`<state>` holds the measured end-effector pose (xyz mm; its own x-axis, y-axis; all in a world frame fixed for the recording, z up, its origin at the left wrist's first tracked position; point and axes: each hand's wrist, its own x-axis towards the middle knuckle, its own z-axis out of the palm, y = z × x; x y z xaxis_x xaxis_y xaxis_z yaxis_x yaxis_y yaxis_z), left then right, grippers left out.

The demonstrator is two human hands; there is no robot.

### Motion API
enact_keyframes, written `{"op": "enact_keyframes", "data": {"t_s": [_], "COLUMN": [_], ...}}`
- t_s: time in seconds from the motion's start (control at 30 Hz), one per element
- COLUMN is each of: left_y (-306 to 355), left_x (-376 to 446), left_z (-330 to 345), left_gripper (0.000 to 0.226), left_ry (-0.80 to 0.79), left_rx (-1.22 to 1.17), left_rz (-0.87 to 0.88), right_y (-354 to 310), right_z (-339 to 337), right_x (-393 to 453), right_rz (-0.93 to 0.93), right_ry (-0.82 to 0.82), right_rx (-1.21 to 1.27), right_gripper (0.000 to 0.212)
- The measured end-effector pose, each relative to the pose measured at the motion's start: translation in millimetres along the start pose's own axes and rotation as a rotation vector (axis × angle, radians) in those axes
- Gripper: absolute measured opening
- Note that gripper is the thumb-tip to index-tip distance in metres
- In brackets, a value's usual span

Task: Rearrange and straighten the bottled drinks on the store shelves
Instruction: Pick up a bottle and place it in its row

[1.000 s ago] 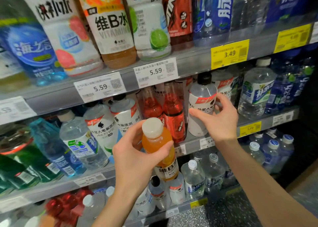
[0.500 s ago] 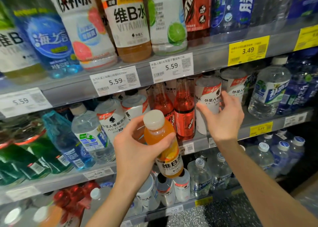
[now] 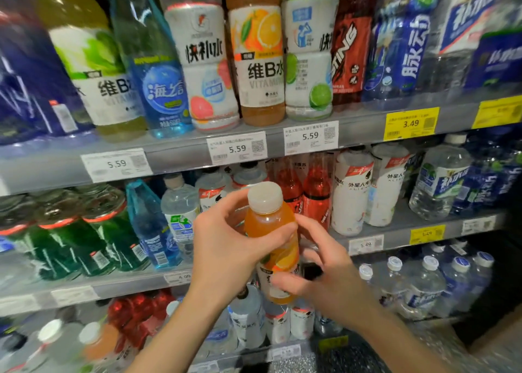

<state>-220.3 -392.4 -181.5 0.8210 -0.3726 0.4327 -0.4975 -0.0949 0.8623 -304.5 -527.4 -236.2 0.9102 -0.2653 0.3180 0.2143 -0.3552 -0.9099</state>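
Centre of frame: orange bottle (image 3: 269, 225), white cap up, held in front of the middle shelf (image 3: 395, 238), off any shelf.
Left hand (image 3: 226, 248): grip curled round the bottle's shoulder, thumb across its front.
Right hand (image 3: 324, 268): fingers loosely bent at the bottle's lower label, touching it; blurred, so whether this grip has closed cannot be told.
Open room: bare strip of middle shelf at centre right, between the two white-sleeved bottles (image 3: 367, 192) and the clear water bottle (image 3: 436, 183).
Edges: upper shelf lip (image 3: 183, 155) crosses the frame above the hands; bottles on it stand at the lip.
Counts: three white price tags (image 3: 236, 147) reading 5.59 on the upper lip; two red bottles (image 3: 316, 194) just behind the orange one; about three green bottles (image 3: 107, 228) at middle left.
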Motion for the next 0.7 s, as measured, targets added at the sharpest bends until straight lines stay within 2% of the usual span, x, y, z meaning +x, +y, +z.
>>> {"op": "enact_keyframes", "data": {"t_s": [0.07,0.2,0.47,0.7], "left_y": [8,26,42,35], "left_x": [-4,-8,-23,-46], "left_z": [-11,-47,-139,-215], "left_gripper": [0.054,0.056,0.068,0.067], "left_ry": [-0.022,-0.052,-0.126,-0.093], "left_rx": [0.003,-0.009,-0.032,-0.041], "left_rz": [0.014,0.059,0.077,0.021], "right_y": [-10,-36,-106,-150], "right_z": [10,30,89,144], "right_x": [1,3,15,37], "right_rz": [0.017,-0.022,-0.134,-0.205], "right_ry": [-0.023,0.043,0.049,0.034], "right_rx": [0.005,-0.041,-0.005,0.037], "right_gripper": [0.077,0.063,0.070,0.058]}}
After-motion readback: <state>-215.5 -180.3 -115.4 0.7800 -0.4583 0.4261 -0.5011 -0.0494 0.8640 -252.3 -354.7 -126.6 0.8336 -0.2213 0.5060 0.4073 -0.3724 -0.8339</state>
